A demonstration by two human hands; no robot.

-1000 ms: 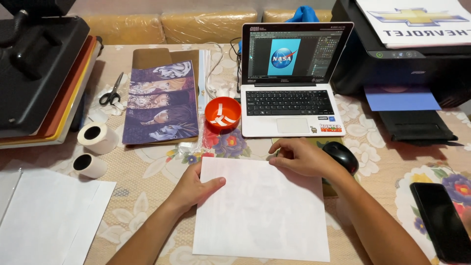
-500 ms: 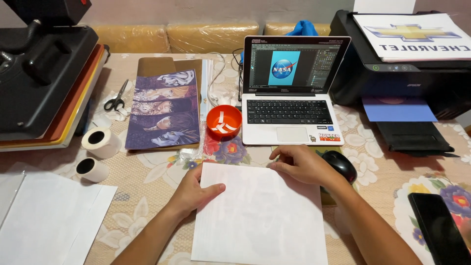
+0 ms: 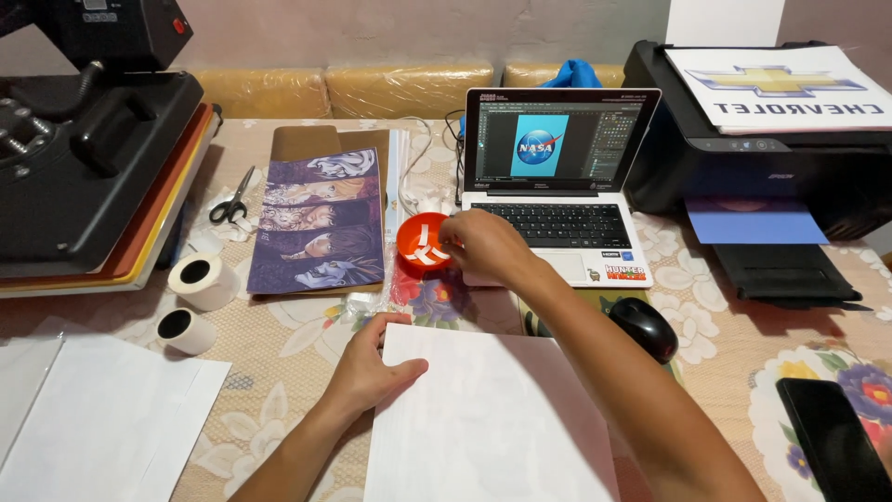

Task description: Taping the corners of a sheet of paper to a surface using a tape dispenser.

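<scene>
Our left hand (image 3: 372,367) lies spread and flat on the near-left corner of the white paper sheet (image 3: 492,423), which rests on the bench (image 3: 297,344) in front of the laptop (image 3: 557,186). Our right hand (image 3: 483,244) reaches left of the laptop, fingers curled at the orange tape dispenser (image 3: 423,244); we cannot tell whether it pinches anything.

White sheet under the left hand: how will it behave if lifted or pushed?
The white sheet looks thin and lies flat, so it would likely flop if lifted by one edge. It is probably very light; the left hand pressing its corner suggests it slides easily on the tablecloth. It may crease if gripped hard.
</scene>
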